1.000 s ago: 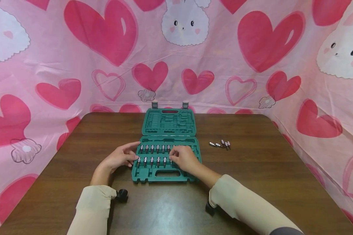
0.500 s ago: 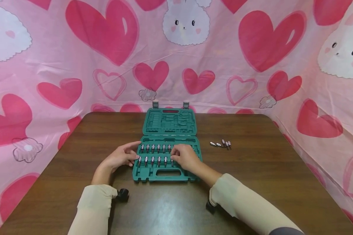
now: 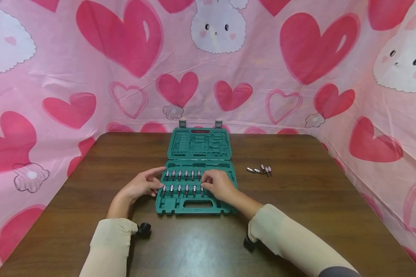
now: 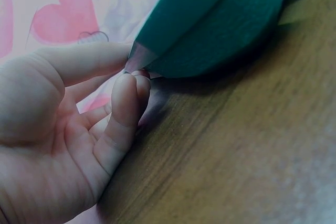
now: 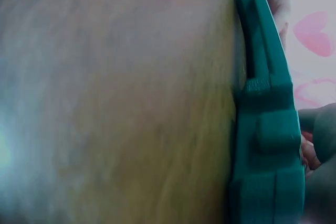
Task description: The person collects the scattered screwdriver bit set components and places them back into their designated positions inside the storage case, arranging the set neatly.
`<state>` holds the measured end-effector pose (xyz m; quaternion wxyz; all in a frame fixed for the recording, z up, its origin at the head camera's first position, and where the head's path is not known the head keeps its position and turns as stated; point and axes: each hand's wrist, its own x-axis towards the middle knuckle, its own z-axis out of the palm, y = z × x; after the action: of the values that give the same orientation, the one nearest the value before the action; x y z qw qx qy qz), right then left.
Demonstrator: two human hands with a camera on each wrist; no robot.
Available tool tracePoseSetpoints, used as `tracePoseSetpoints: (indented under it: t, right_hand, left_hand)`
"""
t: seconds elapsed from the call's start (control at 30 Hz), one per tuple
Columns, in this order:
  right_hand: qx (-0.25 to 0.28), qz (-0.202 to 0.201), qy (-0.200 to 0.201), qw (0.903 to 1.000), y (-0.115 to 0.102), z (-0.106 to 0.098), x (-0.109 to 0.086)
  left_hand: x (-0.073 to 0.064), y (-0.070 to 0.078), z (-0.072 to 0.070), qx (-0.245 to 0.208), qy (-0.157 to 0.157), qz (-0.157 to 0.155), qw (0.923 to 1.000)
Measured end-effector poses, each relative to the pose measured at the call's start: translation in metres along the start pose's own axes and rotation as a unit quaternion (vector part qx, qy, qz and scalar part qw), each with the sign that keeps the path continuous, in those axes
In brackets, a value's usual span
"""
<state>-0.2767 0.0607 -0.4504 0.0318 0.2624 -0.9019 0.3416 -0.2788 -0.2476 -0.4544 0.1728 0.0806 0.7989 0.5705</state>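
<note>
A green tool case (image 3: 175,211) lies open on the table, its lid (image 3: 199,144) folded back. Silver bit sockets with dark tips stand in two rows, an upper row (image 3: 186,175) and a lower row (image 3: 179,190). My left hand (image 3: 142,185) holds the case's left edge, thumb and index finger spread along it. In the left wrist view the case corner (image 4: 210,35) meets its fingertips. My right hand (image 3: 220,185) pinches a bit socket (image 3: 202,189) at the right end of the lower row. That hand covers the slots beneath it.
Several loose bit sockets (image 3: 263,169) lie on the wooden table (image 3: 284,200) to the right of the case. A pink heart-patterned cloth (image 3: 260,69) hangs behind and at both sides. A black wrist device (image 3: 144,229) sits at the left cuff.
My right fingers have shifted very slightly right at the lower-row bit socket. The left hand, the case and the loose sockets stay in place.
</note>
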Motion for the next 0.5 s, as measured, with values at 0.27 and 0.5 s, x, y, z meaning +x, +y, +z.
tracePoseSetpoints:
  t: [0.27, 0.5]
  right_hand:
    - [0.030, -0.006, 0.046, 0.9985, 0.012, -0.010, -0.003]
    - [0.007, -0.007, 0.097, 0.9952, 0.026, -0.017, -0.007]
  left_hand:
    - [0.000, -0.001, 0.001, 0.000, 0.000, 0.002, 1.0000]
    - [0.000, -0.002, 0.000, 0.003, 0.002, 0.001, 1.0000]
